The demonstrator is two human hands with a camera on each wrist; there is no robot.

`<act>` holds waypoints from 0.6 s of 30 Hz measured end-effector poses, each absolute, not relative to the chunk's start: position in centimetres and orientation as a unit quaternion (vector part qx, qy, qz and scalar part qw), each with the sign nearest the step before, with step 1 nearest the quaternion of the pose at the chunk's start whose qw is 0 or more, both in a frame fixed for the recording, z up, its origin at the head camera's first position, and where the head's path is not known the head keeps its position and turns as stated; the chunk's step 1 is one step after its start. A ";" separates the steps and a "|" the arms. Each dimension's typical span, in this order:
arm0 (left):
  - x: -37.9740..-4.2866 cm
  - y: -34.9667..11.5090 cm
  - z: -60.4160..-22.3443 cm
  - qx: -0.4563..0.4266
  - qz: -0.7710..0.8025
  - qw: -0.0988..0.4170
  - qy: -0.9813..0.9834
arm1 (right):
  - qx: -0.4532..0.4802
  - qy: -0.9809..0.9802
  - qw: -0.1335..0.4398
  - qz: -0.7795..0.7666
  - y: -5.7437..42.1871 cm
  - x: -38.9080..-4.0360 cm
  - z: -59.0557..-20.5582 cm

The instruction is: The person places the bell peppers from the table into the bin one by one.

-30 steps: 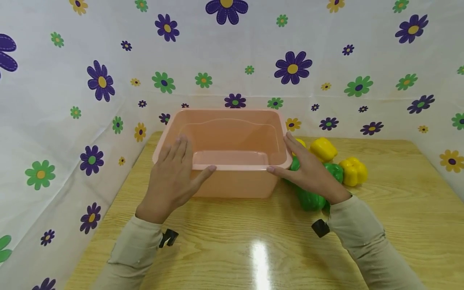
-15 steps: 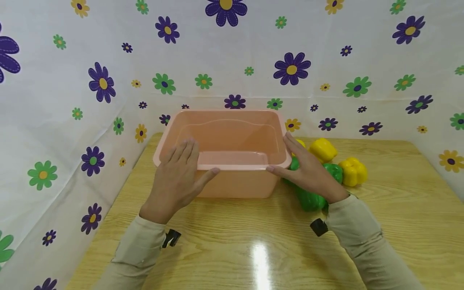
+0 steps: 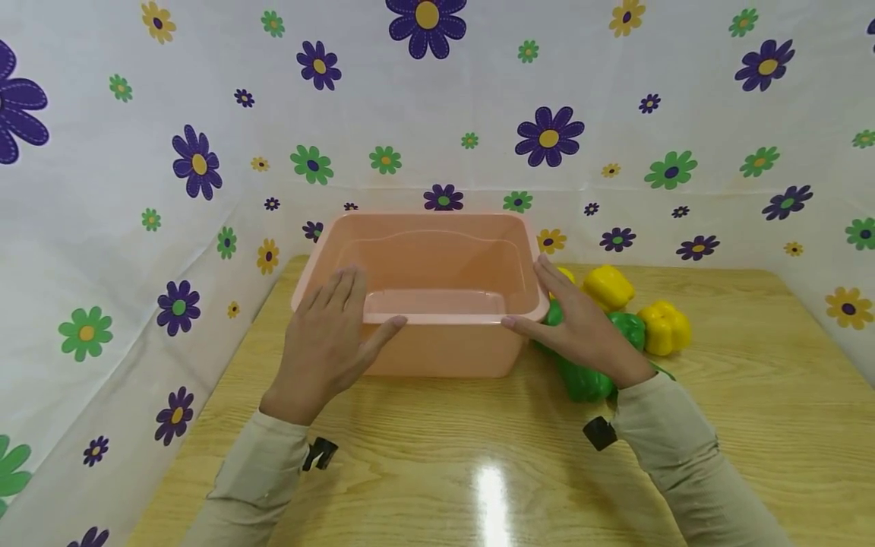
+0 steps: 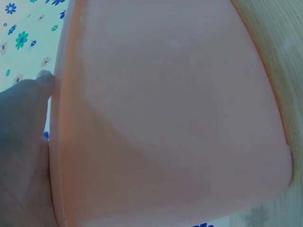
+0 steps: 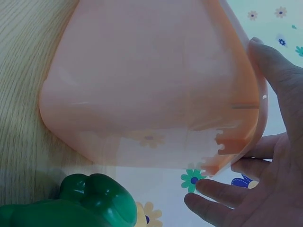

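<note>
A pink plastic basin (image 3: 444, 346) stands upright on the table, with nothing seen inside. My left hand (image 3: 321, 342) lies flat over its front left corner, fingers straight, thumb along the front rim. In the left wrist view the thumb tip touches the rim (image 4: 57, 113). My right hand (image 3: 588, 327) rests at the front right corner, thumb on the front rim and straight fingers along the right side. The right wrist view has the thumb against the rim and the other fingers (image 5: 222, 191) spread out, some beyond the basin.
Green bell peppers (image 3: 584, 380) and yellow bell peppers (image 3: 664, 328) lie in a cluster on the wooden table (image 3: 437, 456), right of the basin and partly under my right forearm. A flower-print cloth (image 3: 410, 91) hangs close behind the basin and along the left side.
My left hand shifts slightly right over the rim, then back left. The right hand and the basin keep their places, while the whole view drifts slightly down.
</note>
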State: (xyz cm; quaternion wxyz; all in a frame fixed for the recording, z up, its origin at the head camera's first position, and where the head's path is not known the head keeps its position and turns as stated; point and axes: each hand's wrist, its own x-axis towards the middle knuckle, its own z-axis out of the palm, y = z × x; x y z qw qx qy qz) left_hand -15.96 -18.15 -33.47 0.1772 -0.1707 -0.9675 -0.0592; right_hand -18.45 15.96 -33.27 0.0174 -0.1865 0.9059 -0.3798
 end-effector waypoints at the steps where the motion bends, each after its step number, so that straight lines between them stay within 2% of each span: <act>1: -16.0 -18.2 -33.5 -0.171 -0.056 0.178 -0.967 | -0.186 0.906 0.018 -0.380 16.0 -18.4 -33.3; 9: -15.9 -18.3 -33.5 -0.173 -0.059 0.158 -0.970 | -0.186 0.907 0.019 -0.378 16.0 -18.5 -33.3; 18: -16.1 -18.2 -33.3 -0.203 -0.041 0.171 -0.963 | -0.189 0.907 0.021 -0.377 16.0 -18.4 -33.1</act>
